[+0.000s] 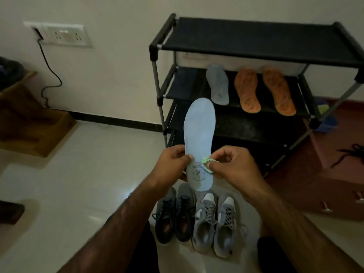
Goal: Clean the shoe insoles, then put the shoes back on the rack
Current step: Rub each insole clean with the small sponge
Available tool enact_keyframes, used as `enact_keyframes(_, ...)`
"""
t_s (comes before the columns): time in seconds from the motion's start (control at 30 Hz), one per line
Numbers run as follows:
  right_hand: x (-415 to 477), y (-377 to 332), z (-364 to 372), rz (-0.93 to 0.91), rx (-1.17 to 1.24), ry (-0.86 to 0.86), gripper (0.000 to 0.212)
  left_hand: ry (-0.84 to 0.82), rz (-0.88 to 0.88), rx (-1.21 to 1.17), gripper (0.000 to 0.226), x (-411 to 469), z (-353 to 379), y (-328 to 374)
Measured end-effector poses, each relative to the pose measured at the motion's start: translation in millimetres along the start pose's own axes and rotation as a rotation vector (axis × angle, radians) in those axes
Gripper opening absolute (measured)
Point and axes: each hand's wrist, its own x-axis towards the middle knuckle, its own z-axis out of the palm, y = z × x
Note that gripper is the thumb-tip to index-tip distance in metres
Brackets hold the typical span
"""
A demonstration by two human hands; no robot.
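Before the rack (256, 34), our left hand (173, 162) pinches the pale insole (200, 131) by its heel, toe end pointing up toward the rack, while our right hand (234, 166) pinches a green wipe (207, 162) against it.

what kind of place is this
Most likely a room or entryway in a home. A black shoe rack stands against the wall with insoles on one shelf, two pairs of sneakers sit on the tiled floor, and a wall socket panel has a cable plugged in.
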Motion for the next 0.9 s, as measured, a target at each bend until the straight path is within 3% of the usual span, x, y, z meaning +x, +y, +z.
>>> enact_keyframes(0.17,63.4,-23.0,3.5,-0.02,-0.008,0.061,0.016,0.004,0.03,0.012,0.045,48.2,-12.8,28.4)
enact_keyframes(0.37,138.4,-67.0,8.2,-0.026,-0.061,0.079,0.013,0.053,0.051,0.096,0.049,121.7,-28.7,55.5)
enact_keyframes(0.67,251.4,-97.5,29.5,0.016,-0.174,0.096,0.027,0.165,0.001,0.434,0.036,241.0,-47.9,81.9)
enact_keyframes(0.9,291.0,-92.1,48.3,0.073,-0.216,0.182,0.043,0.218,-0.013,0.675,0.032,269.1,-50.6,93.2)
